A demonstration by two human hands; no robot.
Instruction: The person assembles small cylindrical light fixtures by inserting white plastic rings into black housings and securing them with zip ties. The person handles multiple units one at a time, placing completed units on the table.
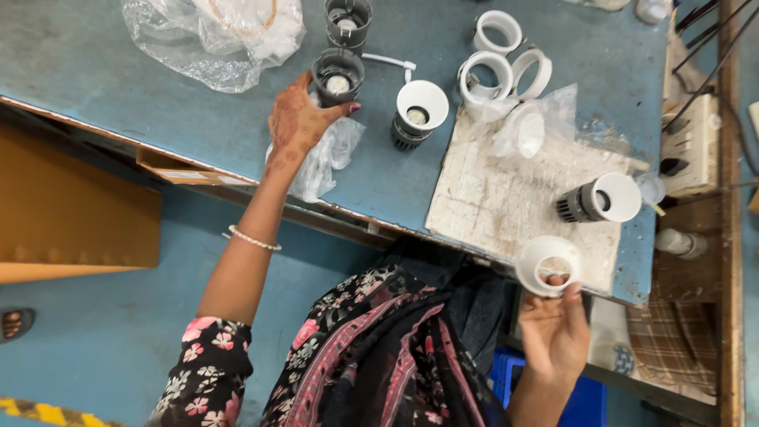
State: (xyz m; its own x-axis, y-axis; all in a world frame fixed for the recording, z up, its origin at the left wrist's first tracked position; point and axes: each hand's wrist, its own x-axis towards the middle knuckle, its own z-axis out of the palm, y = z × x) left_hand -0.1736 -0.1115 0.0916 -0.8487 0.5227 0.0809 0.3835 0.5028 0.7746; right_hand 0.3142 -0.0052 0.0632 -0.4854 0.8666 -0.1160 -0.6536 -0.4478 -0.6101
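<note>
Bench (pixel 111 71): blue painted top, worn, with a pale scuffed board (pixel 506 198) lying at its near right corner.

My left hand (pixel 300 122): stretched out over the near edge of the bench, fingers closed around a dark finned lamp housing (pixel 338 77) that stands upright with its open mouth facing up. A small clear bag (pixel 324 162) lies under the heel of this hand, hanging slightly past the near edge.

My right hand (pixel 555 332): held just off the near right corner of the bench, fingers pinched on the lower rim of a white reflector ring (pixel 548 265), thumb tip showing through its opening. The ring overlaps the near edge of the board.

A second dark housing (pixel 348 21): upright, just beyond the held one, toward the far edge.

Assembled lamp, upright (pixel 417 115): dark finned body with a white ring on top, just right of my left hand, between it and the board.

Assembled lamp, lying on its side (pixel 598 198): on the board, white ring facing the right edge of the bench.

Loose white rings (pixel 506 59): three, clustered near the far edge, above the board; two touch each other.

White cone in a clear wrapper (pixel 526 130): at the far end of the board.

Large clear plastic bag (pixel 213 35): crumpled at the far left of the bench.

Power strip (pixel 692 146): off-white, at the right edge, with dark cables running from it.

Cardboard box (pixel 71 209): brown, below the bench to the left.
</note>
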